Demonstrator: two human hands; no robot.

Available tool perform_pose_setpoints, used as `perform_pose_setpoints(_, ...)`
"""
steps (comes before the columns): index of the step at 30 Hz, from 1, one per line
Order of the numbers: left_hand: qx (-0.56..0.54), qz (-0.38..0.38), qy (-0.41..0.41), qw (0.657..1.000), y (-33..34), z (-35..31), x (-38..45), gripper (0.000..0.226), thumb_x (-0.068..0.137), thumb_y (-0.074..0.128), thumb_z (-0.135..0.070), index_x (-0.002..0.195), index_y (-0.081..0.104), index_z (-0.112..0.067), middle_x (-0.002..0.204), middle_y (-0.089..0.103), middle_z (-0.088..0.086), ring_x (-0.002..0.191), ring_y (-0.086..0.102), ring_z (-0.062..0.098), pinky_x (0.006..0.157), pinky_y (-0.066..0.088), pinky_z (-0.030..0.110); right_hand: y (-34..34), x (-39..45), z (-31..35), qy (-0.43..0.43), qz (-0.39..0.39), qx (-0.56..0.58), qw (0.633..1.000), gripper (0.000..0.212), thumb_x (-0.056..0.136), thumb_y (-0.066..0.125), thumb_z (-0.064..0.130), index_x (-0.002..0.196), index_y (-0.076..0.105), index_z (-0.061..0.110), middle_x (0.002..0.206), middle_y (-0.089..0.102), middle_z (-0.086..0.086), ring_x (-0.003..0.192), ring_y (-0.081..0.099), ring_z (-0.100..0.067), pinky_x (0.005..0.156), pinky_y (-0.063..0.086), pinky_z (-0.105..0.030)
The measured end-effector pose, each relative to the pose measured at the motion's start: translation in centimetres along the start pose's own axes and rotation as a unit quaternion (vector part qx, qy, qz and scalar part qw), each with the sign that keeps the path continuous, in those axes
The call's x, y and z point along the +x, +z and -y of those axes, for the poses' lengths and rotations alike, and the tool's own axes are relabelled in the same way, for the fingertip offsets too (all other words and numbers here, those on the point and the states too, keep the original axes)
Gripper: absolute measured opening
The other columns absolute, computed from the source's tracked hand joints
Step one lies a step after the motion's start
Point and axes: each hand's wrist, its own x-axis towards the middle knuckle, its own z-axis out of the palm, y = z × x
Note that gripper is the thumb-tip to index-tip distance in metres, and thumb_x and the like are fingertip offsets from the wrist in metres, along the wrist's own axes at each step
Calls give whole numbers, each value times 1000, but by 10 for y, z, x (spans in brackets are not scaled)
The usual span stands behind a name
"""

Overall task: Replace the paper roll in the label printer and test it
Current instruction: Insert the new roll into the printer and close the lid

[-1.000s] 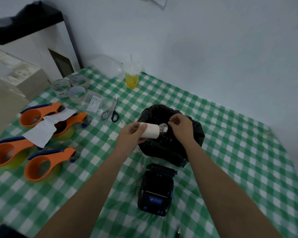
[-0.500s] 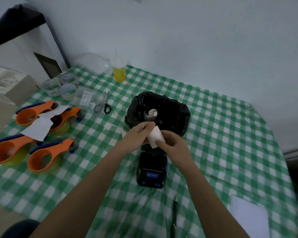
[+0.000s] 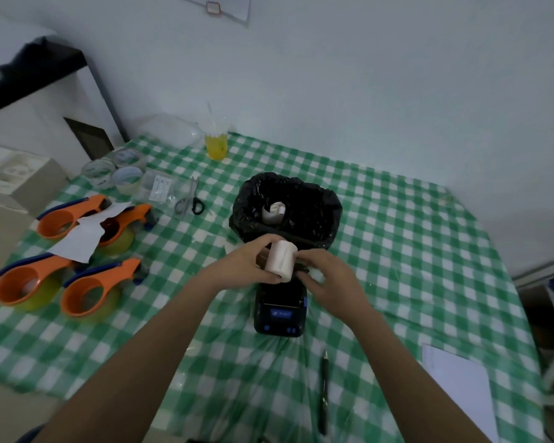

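Note:
A white paper roll is held between both hands just above the back of the black label printer, which lies on the green checked tablecloth. My left hand grips the roll's left side. My right hand touches its right end with the fingertips. Behind the hands stands a black bin bag with a crumpled white scrap inside. The printer's top opening is hidden by the roll and my hands.
Several orange tape dispensers and a white sheet lie at the left. Scissors, tape rolls and a yellow drink cup sit further back. A black pen and white paper lie near the front right.
Both hands moved with the paper roll from over the bin bag back to just above the printer. A crumpled scrap now lies in the bag.

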Motion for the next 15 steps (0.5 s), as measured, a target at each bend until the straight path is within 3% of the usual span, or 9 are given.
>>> perform_pose_setpoints(2,37,35,-13,999,-1,-3,2,65,76,72,-16,126,38,-38,117,54,-2,104,57,14,84,51,28,0,5,-2,-109,-32,-133,985,39,80,70,20,117,60,15,111,62,-7,96,60,-24,76,55,-34)
perform_pose_setpoints(4,79,73,-27,994,-2,-5,5,69,75,73,-14,129,37,-37,120,54,-1,106,56,15,82,51,26,1,10,-7,-191,-62,-241,949,48,74,73,28,118,56,22,109,60,-8,94,54,-24,73,55,-35)
perform_pose_setpoints(7,122,113,-48,985,0,-3,8,73,74,72,-12,131,34,-35,121,55,-2,105,58,15,83,52,29,5,11,-14,-266,-55,-307,912,42,82,51,39,122,50,29,112,61,-4,98,45,-20,79,53,-35)
perform_pose_setpoints(12,118,143,-79,979,6,8,16,88,74,72,-6,138,18,-33,117,54,0,96,56,13,68,46,17,19,8,-25,-286,-15,-330,899,41,83,43,41,121,51,28,117,60,0,97,44,-20,78,52,-33)
perform_pose_setpoints(15,65,150,-108,981,8,22,23,90,75,70,-3,141,13,-26,124,55,6,102,57,18,76,49,22,33,6,-36,-264,6,-322,909,41,81,47,40,117,59,23,115,66,3,100,42,-18,87,40,-30)
